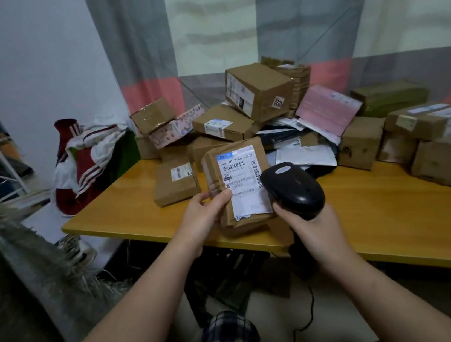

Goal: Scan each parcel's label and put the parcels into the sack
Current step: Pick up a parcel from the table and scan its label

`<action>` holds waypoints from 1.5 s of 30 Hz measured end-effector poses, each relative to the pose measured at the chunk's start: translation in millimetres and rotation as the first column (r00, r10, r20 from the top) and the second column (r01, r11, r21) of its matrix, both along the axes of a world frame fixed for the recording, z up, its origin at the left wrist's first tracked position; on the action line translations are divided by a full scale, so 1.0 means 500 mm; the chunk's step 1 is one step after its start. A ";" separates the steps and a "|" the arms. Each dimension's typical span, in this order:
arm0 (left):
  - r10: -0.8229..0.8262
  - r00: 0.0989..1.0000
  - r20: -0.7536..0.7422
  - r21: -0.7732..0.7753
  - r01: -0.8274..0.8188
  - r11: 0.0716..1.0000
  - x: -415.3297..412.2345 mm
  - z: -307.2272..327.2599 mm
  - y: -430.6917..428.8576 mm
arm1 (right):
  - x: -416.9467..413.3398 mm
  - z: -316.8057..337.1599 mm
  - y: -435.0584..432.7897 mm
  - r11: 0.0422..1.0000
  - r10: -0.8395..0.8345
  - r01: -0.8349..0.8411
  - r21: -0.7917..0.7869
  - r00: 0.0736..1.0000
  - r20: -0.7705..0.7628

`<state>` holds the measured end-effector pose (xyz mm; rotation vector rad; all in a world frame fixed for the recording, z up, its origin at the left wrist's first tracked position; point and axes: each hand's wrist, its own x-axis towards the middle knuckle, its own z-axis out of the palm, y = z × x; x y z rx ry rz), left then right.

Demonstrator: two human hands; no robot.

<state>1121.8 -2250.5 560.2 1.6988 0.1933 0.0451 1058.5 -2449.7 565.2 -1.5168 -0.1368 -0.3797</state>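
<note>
Parcel point(239, 186), a flat brown paper packet, looks light and slightly soft; left hand point(209, 210) pinches its lower edge above the desk point(397, 220), right hand point(314, 225) grips scanner point(292, 187) beside its label point(244, 181).

The white shipping label point(244, 181) on the brown parcel point(213, 161) gripped by the left hand point(205, 212) carries a large printed line reading roughly "501F #1 016H (ZZ2)" above a barcode. Its blue corner logo and the small print below are too fine to read. A sticker point(278, 102) on the big cardboard box point(262, 85) reads "6205"
</note>
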 end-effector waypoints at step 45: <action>0.153 0.953 0.261 0.357 -0.242 0.902 0.025 -0.002 -0.020 | -0.038 0.163 -0.029 0.910 -0.027 -0.059 -0.410 0.979 -0.202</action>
